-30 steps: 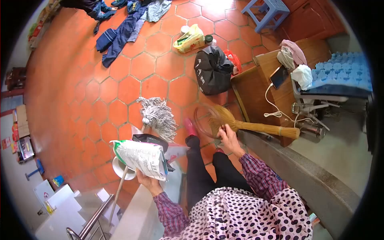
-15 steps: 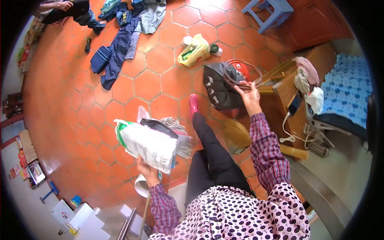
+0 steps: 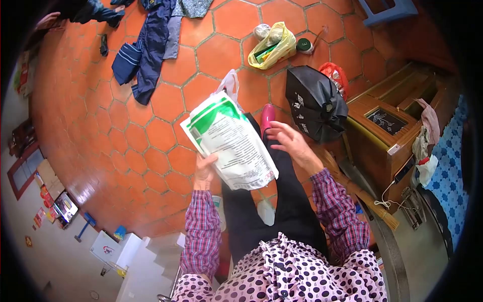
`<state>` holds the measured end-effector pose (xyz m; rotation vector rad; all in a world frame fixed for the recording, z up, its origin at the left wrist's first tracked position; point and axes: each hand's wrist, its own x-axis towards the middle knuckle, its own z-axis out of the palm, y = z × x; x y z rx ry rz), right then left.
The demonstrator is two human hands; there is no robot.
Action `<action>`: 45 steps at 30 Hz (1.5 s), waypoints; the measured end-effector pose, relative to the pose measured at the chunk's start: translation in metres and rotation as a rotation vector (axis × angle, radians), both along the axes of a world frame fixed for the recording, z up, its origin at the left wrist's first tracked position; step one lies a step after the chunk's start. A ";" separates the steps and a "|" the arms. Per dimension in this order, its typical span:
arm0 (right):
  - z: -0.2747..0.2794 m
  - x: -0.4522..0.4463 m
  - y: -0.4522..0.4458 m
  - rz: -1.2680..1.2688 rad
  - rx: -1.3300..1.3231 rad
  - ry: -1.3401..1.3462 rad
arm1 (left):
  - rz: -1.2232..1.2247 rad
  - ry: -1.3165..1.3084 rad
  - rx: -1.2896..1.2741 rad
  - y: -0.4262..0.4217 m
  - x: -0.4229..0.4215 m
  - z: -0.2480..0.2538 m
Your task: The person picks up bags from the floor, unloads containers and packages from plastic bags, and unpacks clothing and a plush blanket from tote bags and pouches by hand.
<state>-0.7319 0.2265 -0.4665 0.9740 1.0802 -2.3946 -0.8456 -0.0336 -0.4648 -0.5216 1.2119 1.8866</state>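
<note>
My left hand [image 3: 205,168] grips a white and green printed package [image 3: 234,143] by its left edge, thumb on top. Behind the package's upper edge shows a translucent plastic bag [image 3: 229,84]. My right hand [image 3: 292,143] is held just right of the package with its fingers apart and nothing in them. Past that hand, a black bag [image 3: 314,103] stands on the tiled floor beside a red bag [image 3: 334,78]. One pink boot [image 3: 268,117] shows beyond the package.
A yellow plastic bag [image 3: 274,48] and a dark-lidded jar [image 3: 303,45] are on the floor ahead. Dark blue clothes [image 3: 151,50] lie at the upper left, near another person's arm and leg. A wooden cabinet [image 3: 382,121], a straw broom [image 3: 370,201] and a blue stool [image 3: 387,15] are at the right.
My right hand has let go of the brown hoop and come back toward the package. The package has turned and moved right with my left hand. The view has shifted forward.
</note>
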 end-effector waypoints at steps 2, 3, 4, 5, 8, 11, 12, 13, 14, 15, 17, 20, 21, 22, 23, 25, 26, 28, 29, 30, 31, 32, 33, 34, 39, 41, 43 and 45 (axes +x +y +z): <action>0.001 -0.020 -0.003 -0.002 -0.093 0.042 | -0.090 0.009 -0.006 0.015 -0.023 -0.004; -0.003 -0.026 -0.005 -0.012 -0.096 0.074 | -0.170 0.027 -0.010 0.022 -0.032 -0.008; -0.010 -0.031 -0.009 -0.023 -0.084 0.072 | -0.215 0.043 -0.056 0.027 -0.039 -0.016; -0.015 -0.036 -0.011 -0.033 -0.073 0.069 | -0.224 0.038 -0.053 0.035 -0.047 -0.016; -0.021 -0.040 -0.006 0.007 0.039 0.038 | -0.471 0.131 -0.204 0.062 -0.065 -0.017; -0.032 -0.032 -0.013 -0.206 0.096 -0.002 | -0.693 0.236 -0.264 0.059 -0.074 -0.042; -0.033 -0.029 -0.013 -0.236 0.116 -0.008 | -0.713 0.235 -0.252 0.066 -0.077 -0.046; -0.032 -0.026 -0.015 -0.259 0.130 -0.020 | -0.727 0.226 -0.244 0.072 -0.077 -0.047; -0.039 -0.021 -0.021 -0.254 0.140 -0.079 | -0.715 0.186 -0.223 0.078 -0.080 -0.047; -0.044 -0.021 -0.029 -0.245 0.142 -0.138 | -0.700 0.142 -0.210 0.082 -0.084 -0.047; -0.044 -0.029 -0.042 -0.209 0.453 -0.189 | -0.722 0.108 -0.172 0.084 -0.101 -0.051; -0.026 -0.062 -0.051 -0.103 0.684 -0.319 | -0.754 0.055 -0.141 0.081 -0.129 -0.054; -0.016 -0.059 -0.047 -0.090 0.666 -0.274 | -0.727 0.083 -0.175 0.084 -0.123 -0.045; -0.015 -0.070 -0.048 -0.281 0.491 -0.225 | -0.803 0.167 -0.172 0.085 -0.135 -0.047; -0.017 -0.084 -0.050 -0.454 0.285 -0.162 | -0.877 0.264 -0.196 0.083 -0.151 -0.047; -0.017 -0.104 -0.049 -0.478 0.120 -0.118 | -1.028 0.283 -0.231 0.079 -0.169 -0.055; -0.020 -0.110 -0.048 -0.485 0.087 -0.115 | -0.941 0.236 -0.183 0.084 -0.176 -0.053; -0.020 -0.117 -0.050 -0.516 0.049 -0.136 | -0.844 0.130 -0.099 0.090 -0.181 -0.046; -0.021 -0.119 -0.050 -0.541 0.044 -0.160 | -0.833 0.064 -0.067 0.090 -0.184 -0.046; -0.021 -0.121 -0.050 -0.559 0.038 -0.147 | -0.822 0.069 -0.087 0.087 -0.187 -0.046; -0.022 -0.122 -0.053 -0.553 0.031 -0.143 | -0.841 0.075 -0.061 0.088 -0.188 -0.048; -0.023 -0.121 -0.054 -0.600 0.031 -0.132 | -0.862 0.079 -0.028 0.088 -0.190 -0.052; -0.025 -0.121 -0.055 -0.651 0.034 -0.125 | -0.863 0.073 -0.027 0.088 -0.192 -0.057; -0.032 -0.116 -0.057 -0.670 0.013 -0.118 | -0.816 0.043 0.005 0.087 -0.195 -0.063; -0.056 -0.097 -0.049 -0.850 -0.096 -0.146 | -0.648 0.083 -0.010 0.100 -0.227 -0.075; -0.069 -0.083 -0.040 -0.937 -0.137 -0.171 | -0.627 0.128 -0.059 0.102 -0.233 -0.081; -0.083 -0.072 -0.033 -1.009 -0.144 -0.159 | -0.666 0.159 -0.109 0.106 -0.242 -0.085; -0.092 -0.063 -0.020 -1.007 -0.200 -0.190 | -0.668 0.139 -0.121 0.116 -0.242 -0.078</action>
